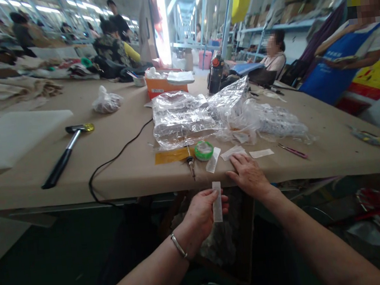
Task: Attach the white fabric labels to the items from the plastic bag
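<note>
My left hand (201, 208), just in front of the table edge, pinches a narrow translucent white strip (217, 202) held upright between thumb and fingers. On the table my right hand (248, 175) rests with its fingers stretched out, their tips touching a small pile of white strips (233, 152). One loose strip (261, 153) lies to the right of that pile, and another strip (213, 160) to the left. Beside it sit a round green tin (204, 150) and a soldering iron (191, 165), its tip toward the table edge.
Clear plastic bags (187, 116) lie behind the strips. A hammer (68, 154) and a black cord (111, 161) are on the left. Pink-handled tweezers (293, 151) lie to the right. An orange box (164, 84) and dark bottle (216, 75) stand farther back. A person in a blue apron (334, 72) stands right.
</note>
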Action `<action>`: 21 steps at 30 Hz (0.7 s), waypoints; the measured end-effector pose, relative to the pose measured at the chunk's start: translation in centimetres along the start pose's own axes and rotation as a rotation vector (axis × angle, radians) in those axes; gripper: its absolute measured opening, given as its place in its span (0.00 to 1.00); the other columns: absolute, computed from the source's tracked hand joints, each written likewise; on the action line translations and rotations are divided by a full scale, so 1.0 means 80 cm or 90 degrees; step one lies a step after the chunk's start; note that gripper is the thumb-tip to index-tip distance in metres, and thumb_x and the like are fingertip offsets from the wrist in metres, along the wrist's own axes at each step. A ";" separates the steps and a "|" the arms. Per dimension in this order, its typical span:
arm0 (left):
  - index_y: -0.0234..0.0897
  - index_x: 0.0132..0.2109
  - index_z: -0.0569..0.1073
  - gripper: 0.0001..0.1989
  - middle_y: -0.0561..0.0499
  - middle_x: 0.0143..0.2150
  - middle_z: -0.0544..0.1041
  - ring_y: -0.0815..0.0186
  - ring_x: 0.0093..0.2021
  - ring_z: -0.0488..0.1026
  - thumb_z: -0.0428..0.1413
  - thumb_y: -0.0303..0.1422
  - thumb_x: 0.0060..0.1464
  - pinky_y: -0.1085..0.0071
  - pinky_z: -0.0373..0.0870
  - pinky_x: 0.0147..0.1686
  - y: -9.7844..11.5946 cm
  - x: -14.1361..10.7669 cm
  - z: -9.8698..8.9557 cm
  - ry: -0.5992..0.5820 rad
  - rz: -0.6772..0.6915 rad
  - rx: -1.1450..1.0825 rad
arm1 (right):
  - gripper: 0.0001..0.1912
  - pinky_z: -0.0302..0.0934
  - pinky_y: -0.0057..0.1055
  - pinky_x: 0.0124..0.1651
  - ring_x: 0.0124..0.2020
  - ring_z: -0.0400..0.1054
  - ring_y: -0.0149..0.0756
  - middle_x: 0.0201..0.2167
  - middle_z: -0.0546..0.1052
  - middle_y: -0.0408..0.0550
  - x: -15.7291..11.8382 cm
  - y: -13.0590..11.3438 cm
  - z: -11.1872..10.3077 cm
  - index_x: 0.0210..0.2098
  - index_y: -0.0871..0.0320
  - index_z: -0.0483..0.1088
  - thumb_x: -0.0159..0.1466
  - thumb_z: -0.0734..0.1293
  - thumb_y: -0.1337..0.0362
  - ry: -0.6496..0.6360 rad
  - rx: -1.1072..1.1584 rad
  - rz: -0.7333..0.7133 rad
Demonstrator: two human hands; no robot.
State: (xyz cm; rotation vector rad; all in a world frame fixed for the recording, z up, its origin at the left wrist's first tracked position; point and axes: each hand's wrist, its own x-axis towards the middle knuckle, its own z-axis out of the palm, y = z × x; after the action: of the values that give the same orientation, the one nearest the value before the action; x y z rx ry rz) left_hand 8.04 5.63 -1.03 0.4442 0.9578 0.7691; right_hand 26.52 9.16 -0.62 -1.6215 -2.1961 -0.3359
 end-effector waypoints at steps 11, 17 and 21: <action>0.28 0.39 0.69 0.05 0.44 0.28 0.75 0.65 0.23 0.72 0.52 0.27 0.57 0.71 0.71 0.25 -0.003 -0.006 0.004 -0.001 -0.018 0.010 | 0.08 0.62 0.40 0.51 0.45 0.68 0.41 0.38 0.76 0.48 -0.022 0.013 0.005 0.34 0.57 0.73 0.66 0.63 0.64 0.142 0.238 -0.028; 0.26 0.36 0.72 0.06 0.44 0.28 0.75 0.66 0.24 0.72 0.50 0.23 0.55 0.70 0.71 0.26 0.002 -0.007 0.012 -0.068 -0.024 -0.079 | 0.05 0.61 0.42 0.53 0.50 0.66 0.39 0.42 0.75 0.49 -0.057 -0.031 -0.013 0.38 0.57 0.71 0.65 0.63 0.69 0.130 0.365 -0.226; 0.25 0.29 0.71 0.08 0.45 0.25 0.72 0.70 0.23 0.69 0.49 0.19 0.52 0.77 0.65 0.22 -0.004 -0.006 0.013 -0.117 -0.007 -0.139 | 0.07 0.60 0.42 0.55 0.51 0.66 0.38 0.42 0.75 0.49 -0.078 -0.052 -0.009 0.40 0.57 0.70 0.66 0.61 0.70 0.085 0.375 -0.315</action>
State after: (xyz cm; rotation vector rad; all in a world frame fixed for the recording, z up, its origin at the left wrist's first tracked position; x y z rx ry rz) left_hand 8.89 5.05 -0.45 0.3120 0.6961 0.7984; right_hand 24.29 2.24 -2.62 -0.7258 -2.2736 0.0754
